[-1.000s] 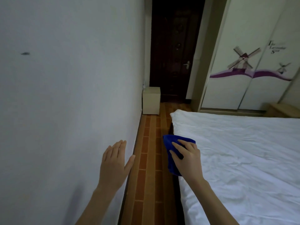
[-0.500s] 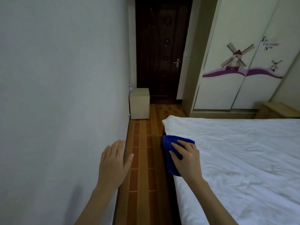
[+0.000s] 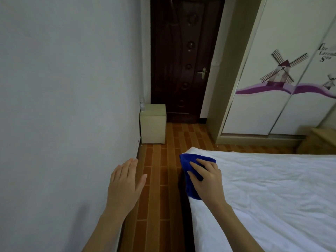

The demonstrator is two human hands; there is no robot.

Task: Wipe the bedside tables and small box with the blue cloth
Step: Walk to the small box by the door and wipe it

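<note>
My right hand (image 3: pixel 207 180) grips the blue cloth (image 3: pixel 189 180), which hangs from my fingers over the bed's near corner. My left hand (image 3: pixel 125 184) is held out flat with fingers apart, empty, beside the left wall. A small pale cream box (image 3: pixel 153 124) stands on the floor against that wall, ahead of me, in front of the dark door. At the far right edge, past the bed, the corner of a light wooden bedside table (image 3: pixel 321 142) shows; most of it is cut off.
A bed with a white sheet (image 3: pixel 263 197) fills the right side. A narrow strip of brown brick-pattern floor (image 3: pixel 160 179) runs between bed and grey wall (image 3: pixel 63 106). A clear bottle (image 3: pixel 142 104) stands beside the box. Dark wooden door (image 3: pixel 181 60) ahead; wardrobe (image 3: pixel 281 79) with windmill print.
The view has advanced along the strip towards the box and door, which look nearer. Both hands keep the same pose, the right still holding the cloth.
</note>
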